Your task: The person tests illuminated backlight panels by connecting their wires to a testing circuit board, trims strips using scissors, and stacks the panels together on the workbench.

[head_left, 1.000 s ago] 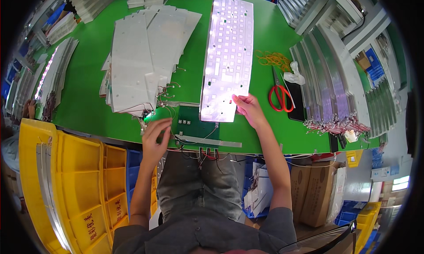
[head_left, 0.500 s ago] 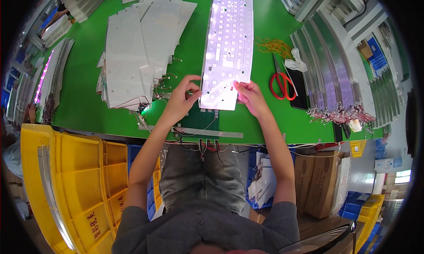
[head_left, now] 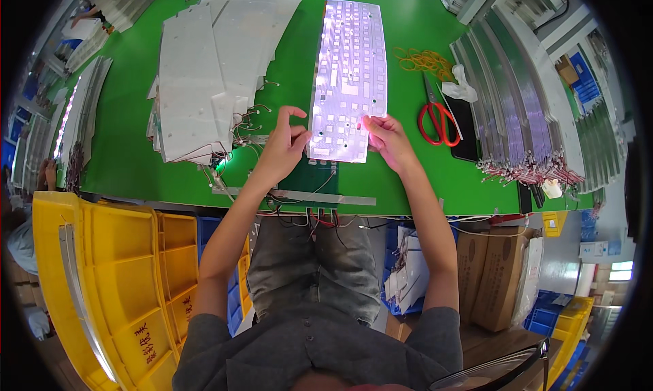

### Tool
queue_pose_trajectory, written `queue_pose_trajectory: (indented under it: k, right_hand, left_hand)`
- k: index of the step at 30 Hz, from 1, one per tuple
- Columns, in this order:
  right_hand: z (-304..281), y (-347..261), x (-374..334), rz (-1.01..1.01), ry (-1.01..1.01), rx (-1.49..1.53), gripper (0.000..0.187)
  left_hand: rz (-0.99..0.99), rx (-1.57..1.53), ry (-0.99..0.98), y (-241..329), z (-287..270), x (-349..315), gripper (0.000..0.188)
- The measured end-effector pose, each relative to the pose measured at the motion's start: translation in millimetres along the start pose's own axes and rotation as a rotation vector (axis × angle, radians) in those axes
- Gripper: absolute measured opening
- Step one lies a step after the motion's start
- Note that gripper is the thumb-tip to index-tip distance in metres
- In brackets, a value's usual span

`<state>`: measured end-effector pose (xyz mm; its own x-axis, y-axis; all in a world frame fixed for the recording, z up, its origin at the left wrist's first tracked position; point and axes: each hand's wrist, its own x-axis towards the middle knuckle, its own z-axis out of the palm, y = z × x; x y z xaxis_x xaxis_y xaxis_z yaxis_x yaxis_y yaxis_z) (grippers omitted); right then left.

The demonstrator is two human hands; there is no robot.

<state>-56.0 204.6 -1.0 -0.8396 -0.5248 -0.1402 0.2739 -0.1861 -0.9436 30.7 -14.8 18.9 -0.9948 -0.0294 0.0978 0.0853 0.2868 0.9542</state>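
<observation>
My right hand (head_left: 388,138) pinches the bright sheet (head_left: 345,81). I can't tell if my left hand (head_left: 284,147) grips its other edge. I should hold gently, without bending.

The lit panel (head_left: 348,64) glows white with a lilac cast, patterned with rows of small pale rectangles and scattered dark dots, and bears a small red mark near its lower right. The worktop (head_left: 408,24) is bright green; the circuit board (head_left: 306,178) is a darker green, the fanned sheets (head_left: 194,85) plain greyish white. The scissors (head_left: 431,105) have red handles, the rubber bands (head_left: 425,63) are yellow, the phone (head_left: 466,145) black. Grey and silvery stripes run along the right-hand stack (head_left: 510,105), whose wires (head_left: 530,171) look red and white, though they blur together. The crate (head_left: 129,268) is yellow, the carton (head_left: 500,289) brown, the shirt (head_left: 306,347) dark grey.
</observation>
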Motion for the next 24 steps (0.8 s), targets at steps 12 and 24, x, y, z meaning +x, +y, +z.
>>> queue_pose_trajectory:
  k: [12,24]
  right_hand:
    - [2.6,-1.7,-2.4,-0.016,0.0,-0.048,0.022]
    - [3.2,-2.2,-2.2,-0.009,-0.047,-0.112,0.022]
  left_hand:
    - [0.082,0.072,-0.162,-13.2,-6.2,-6.1,0.018]
    - [0.006,-0.182,-0.183,2.9,-15.0,16.9,0.019]
